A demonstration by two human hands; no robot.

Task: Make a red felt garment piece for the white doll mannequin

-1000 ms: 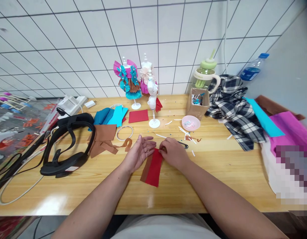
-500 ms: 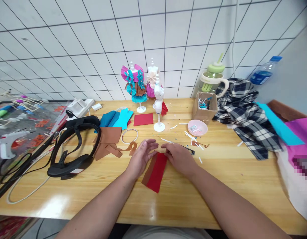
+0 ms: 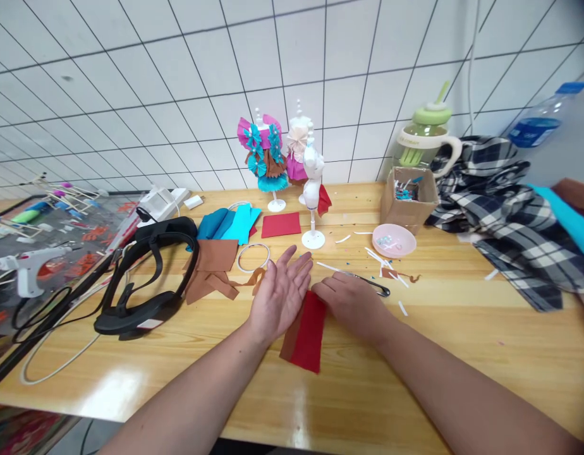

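A red felt strip (image 3: 311, 328) lies on a brown strip (image 3: 288, 338) on the wooden table (image 3: 415, 366). My right hand (image 3: 351, 302) rests palm down on the strip's far end, fingers curled over it. My left hand (image 3: 280, 292) is flat and open beside it, palm turned up, fingers apart, touching the strip's left edge. Thin black scissors (image 3: 372, 284) lie just beyond my right hand. A bare white mannequin stand (image 3: 313, 196) rises behind my hands.
Brown felt scraps (image 3: 211, 268), teal felt (image 3: 228, 222), a red square (image 3: 280, 224) and a white ring (image 3: 253, 256) lie at left centre. A black headset (image 3: 145, 278), glue gun (image 3: 26, 268), pink dish (image 3: 393, 239), cardboard box (image 3: 409, 196), plaid cloth (image 3: 514, 215) and two dressed mannequins (image 3: 268, 151) surround them.
My left hand has opened wider and turned its fingers further out. The view has shifted, so everything sits slightly right and lower. The red strip stays under my right hand.
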